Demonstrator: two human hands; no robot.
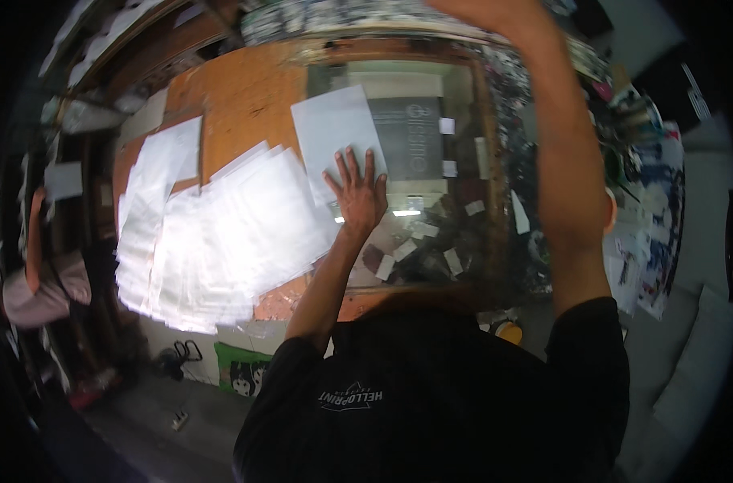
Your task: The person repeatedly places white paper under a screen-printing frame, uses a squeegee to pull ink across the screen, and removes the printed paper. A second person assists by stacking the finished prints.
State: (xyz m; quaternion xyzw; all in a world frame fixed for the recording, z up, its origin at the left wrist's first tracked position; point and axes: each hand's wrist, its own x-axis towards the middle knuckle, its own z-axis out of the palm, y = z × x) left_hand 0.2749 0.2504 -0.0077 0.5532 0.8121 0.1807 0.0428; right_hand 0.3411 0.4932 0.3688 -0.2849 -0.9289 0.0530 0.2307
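Observation:
My left hand lies flat, fingers spread, on the lower right part of a white sheet of paper. The sheet sits a little tilted, over the left part of a glassy panel set in a wooden frame. Beside it on the panel shows a dark grey rectangle with faint lettering. My right arm reaches up along the right side and bends left at the top edge. Only the wrist end of my right hand shows; its fingers are out of frame.
Overlapping white sheets fan across the orange-brown tabletop at left. Small white pieces are scattered on the panel. At far left another person raises an arm by shelves. Cluttered, paint-stained surfaces lie at right.

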